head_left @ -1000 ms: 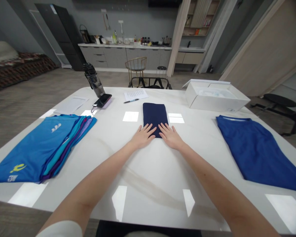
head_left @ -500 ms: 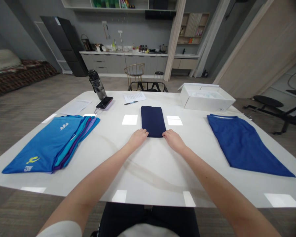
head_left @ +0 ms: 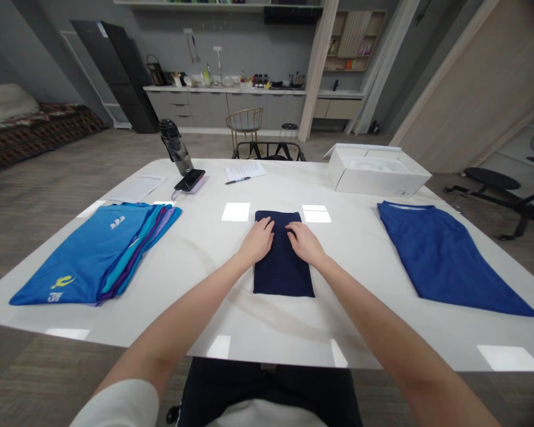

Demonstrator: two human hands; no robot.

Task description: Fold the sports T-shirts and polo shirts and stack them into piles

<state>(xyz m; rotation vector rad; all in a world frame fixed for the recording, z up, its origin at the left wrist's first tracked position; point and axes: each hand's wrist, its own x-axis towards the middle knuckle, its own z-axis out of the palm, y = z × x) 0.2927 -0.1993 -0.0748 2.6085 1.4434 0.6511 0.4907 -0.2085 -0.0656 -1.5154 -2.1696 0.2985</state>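
On the glossy white table [head_left: 356,255], the folded navy-blue cloth [head_left: 282,270] has come closer; left hand [head_left: 257,241] and right hand [head_left: 306,242] rest half-open on it, clasping nothing.

Bright glare patches [head_left: 235,212] on glossy tabletop [head_left: 356,249] — wide-angle stretch toward edges.

Cloth [head_left: 282,274] lies between piled garments [head_left: 86,252], left, and, seemingly, a shirt [head_left: 447,261], right.

1. left hand [head_left: 257,242] and right hand [head_left: 307,242] lie on the navy cloth [head_left: 282,276], one at each side.
2. a clothes pile [head_left: 93,246] lies left on the table [head_left: 347,237], a blue garment [head_left: 445,261] right.
3. beyond the cloth: bottle [head_left: 178,149], phone [head_left: 190,179], pen [head_left: 238,180], paper [head_left: 251,170], box [head_left: 369,183].
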